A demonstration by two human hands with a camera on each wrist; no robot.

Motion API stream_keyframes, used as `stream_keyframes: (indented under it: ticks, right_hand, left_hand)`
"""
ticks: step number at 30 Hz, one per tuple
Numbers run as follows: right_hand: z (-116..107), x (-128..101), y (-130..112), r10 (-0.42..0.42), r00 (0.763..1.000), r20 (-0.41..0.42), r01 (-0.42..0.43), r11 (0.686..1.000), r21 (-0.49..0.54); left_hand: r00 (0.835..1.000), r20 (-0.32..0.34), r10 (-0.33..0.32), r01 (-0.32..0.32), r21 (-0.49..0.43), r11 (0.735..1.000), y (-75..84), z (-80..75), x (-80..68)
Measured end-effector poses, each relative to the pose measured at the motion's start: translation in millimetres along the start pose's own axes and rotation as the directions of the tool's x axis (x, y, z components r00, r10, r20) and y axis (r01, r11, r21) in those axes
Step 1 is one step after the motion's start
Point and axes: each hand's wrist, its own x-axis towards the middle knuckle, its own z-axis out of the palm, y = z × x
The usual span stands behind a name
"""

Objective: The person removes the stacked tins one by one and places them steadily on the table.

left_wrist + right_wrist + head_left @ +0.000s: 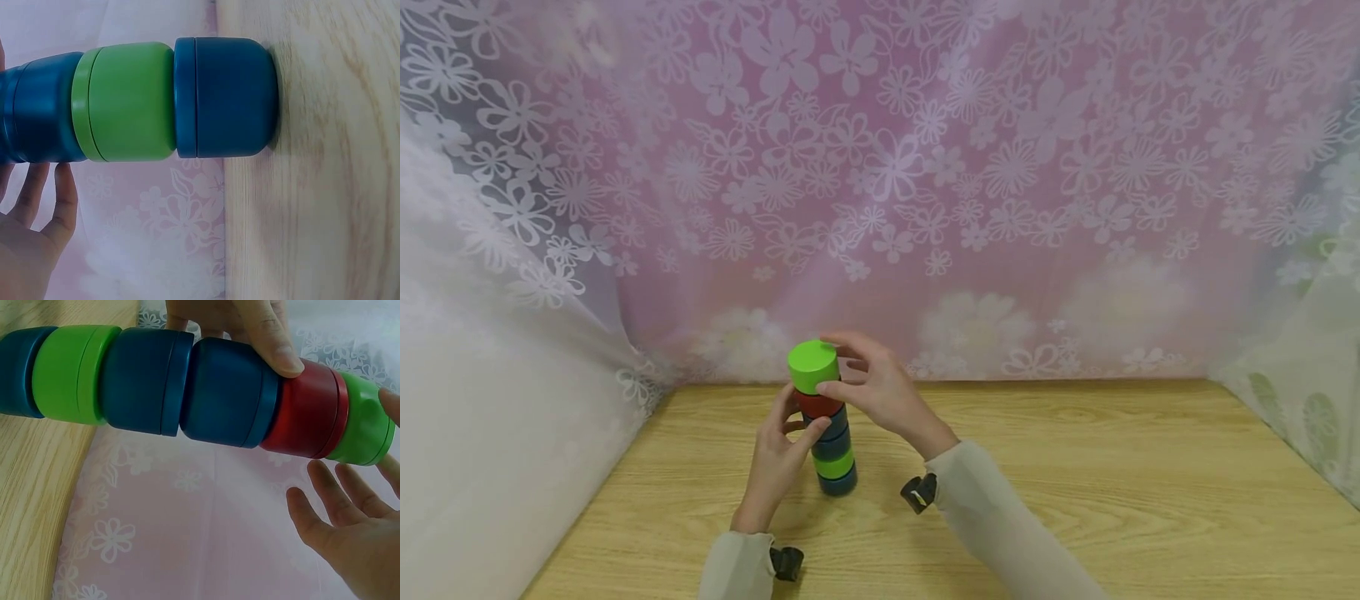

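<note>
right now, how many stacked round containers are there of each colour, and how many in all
blue cylindrical containers: 3
green cylindrical containers: 2
red cylindrical container: 1
total: 6

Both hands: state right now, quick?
Left hand: closed round the stack, about where the red jar meets the blue jar below.
Right hand: closed, holding the top green jar.

You have six jars point(832, 448) near eleven o'clock: three blue, two green, one red; two hands point(777, 458) point(882, 390).
</note>
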Motion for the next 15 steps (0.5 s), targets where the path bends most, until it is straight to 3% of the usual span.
stream_keyframes:
  ticks: [15]
  right_hand:
    - [1.5,1.7,-0.3,-0.067,0.997,-0.034,0.069,0.997,0.041]
  left_hand:
    - [1.000,0.000,-0.008,0.008,0.011,1.000,0.8,0.6,0.8]
